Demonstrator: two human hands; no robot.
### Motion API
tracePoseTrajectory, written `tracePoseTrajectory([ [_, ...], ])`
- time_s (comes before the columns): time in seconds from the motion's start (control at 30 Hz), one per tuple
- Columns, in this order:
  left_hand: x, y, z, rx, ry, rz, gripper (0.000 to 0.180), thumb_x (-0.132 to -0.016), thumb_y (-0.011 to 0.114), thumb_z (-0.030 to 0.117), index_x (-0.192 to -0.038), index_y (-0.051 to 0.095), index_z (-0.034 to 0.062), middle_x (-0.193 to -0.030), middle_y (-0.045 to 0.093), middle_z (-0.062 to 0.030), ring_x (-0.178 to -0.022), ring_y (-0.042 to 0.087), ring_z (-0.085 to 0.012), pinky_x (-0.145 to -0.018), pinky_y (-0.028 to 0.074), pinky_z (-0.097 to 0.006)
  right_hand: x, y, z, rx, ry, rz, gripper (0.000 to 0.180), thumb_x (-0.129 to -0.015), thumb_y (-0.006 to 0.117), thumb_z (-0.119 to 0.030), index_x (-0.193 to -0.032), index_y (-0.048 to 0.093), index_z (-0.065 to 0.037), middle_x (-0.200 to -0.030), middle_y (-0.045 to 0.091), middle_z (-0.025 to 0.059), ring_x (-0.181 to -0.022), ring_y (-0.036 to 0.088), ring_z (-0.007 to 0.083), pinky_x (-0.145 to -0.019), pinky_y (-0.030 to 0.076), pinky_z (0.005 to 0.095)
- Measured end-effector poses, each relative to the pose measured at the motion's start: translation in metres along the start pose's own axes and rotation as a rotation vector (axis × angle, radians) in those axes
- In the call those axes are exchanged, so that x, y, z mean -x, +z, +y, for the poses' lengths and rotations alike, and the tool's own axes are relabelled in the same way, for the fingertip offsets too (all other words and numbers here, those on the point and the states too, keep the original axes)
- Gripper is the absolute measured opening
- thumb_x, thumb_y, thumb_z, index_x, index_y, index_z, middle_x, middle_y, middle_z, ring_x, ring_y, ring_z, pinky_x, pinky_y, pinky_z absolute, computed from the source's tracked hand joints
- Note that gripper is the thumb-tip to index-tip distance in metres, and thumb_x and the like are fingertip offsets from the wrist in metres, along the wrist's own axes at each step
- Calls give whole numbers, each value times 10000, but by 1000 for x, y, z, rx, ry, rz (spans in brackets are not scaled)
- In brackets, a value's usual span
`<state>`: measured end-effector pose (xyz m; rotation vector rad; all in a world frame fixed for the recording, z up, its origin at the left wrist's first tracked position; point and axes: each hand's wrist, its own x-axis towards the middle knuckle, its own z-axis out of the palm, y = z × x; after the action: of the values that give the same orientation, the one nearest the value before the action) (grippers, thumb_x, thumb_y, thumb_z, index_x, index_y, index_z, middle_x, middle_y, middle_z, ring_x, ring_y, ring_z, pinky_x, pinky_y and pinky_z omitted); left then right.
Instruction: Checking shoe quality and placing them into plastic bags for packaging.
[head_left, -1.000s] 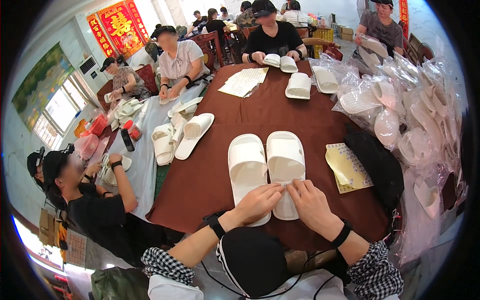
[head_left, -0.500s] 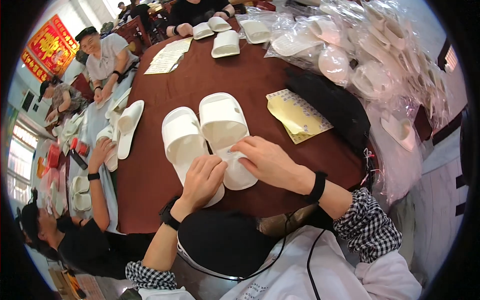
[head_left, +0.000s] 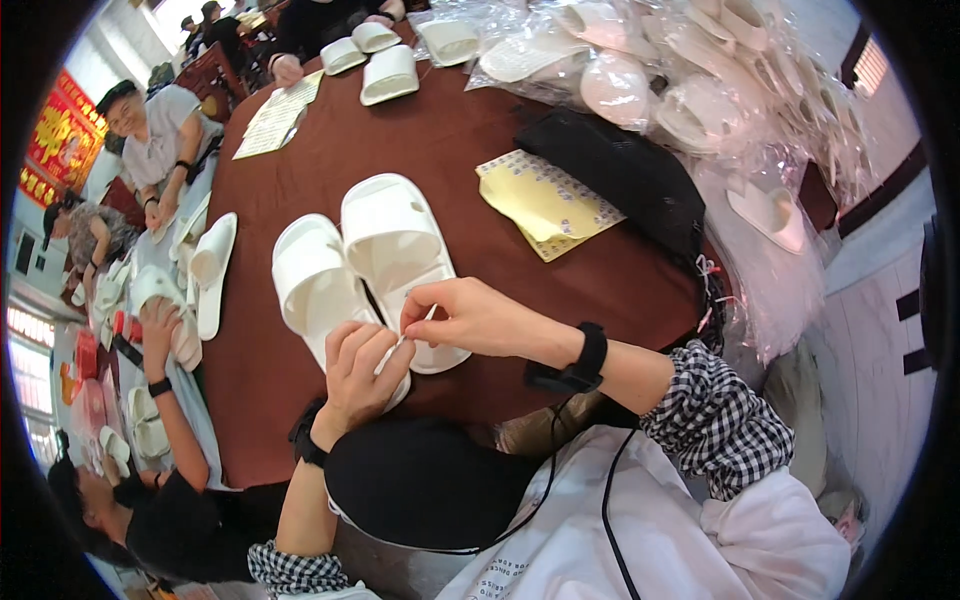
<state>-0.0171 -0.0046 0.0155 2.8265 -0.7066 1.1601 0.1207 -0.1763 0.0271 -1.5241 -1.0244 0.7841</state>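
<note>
A pair of white slide slippers lies side by side on the brown tablecloth in front of me, toes pointing away: a left slipper [head_left: 308, 262] and a right slipper [head_left: 390, 212]. My left hand [head_left: 358, 375] is over the heel of the left slipper, thumb and fingers pinched together. Above the right slipper's heel, my right hand [head_left: 475, 315] also pinches, its fingertips meeting those of the left. Whatever sits between the fingertips is too small to make out. Both heels are partly hidden by my hands.
A yellow sheet of small printed stickers [head_left: 545, 208] lies right of the slippers, beside a black bag [head_left: 625, 170]. Plastic-wrapped slippers [head_left: 610, 90] are heaped at the back right. Across the table stand more white slippers [head_left: 390, 75] and a paper sheet [head_left: 275, 118]. Co-workers sit left and opposite.
My right hand has come off the right slipper's insole and moved left to meet my left hand. The view has shifted, so the table things appear further left.
</note>
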Motion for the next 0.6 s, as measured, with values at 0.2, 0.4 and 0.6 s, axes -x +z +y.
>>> tracePoseTrajectory([
  [0.2, -2, 1, 2, 39, 71, -48, 274, -722, 766, 49, -978, 675, 80, -1027, 569, -55, -956, 587, -253, -839, 479, -436, 1, 0, 0, 123, -117, -5, 90, -874, 629, -97, -896, 652, -12, -861, 666, 120, -769, 648, 224, -703, 512, 351],
  [0.4, -7, 4, 1, 82, 26, -72, 279, -727, 730, 40, -990, 655, 92, -1056, 583, -61, -1002, 599, -231, -877, 496, -422, 11, -45, -2, 455, -408, 412, 65, -869, 632, -67, -884, 623, -5, -838, 618, 148, -790, 627, 305, -695, 504, 394],
  [0.6, -3, 8, 2, 120, -15, -74, 281, -724, 687, 22, -1000, 663, 67, -1048, 596, -83, -994, 609, -268, -862, 505, -436, 52, -142, 6, 1017, -50, 512, 111, -872, 641, -139, -898, 663, -33, -965, 595, 120, -899, 631, 318, -755, 519, 422],
])
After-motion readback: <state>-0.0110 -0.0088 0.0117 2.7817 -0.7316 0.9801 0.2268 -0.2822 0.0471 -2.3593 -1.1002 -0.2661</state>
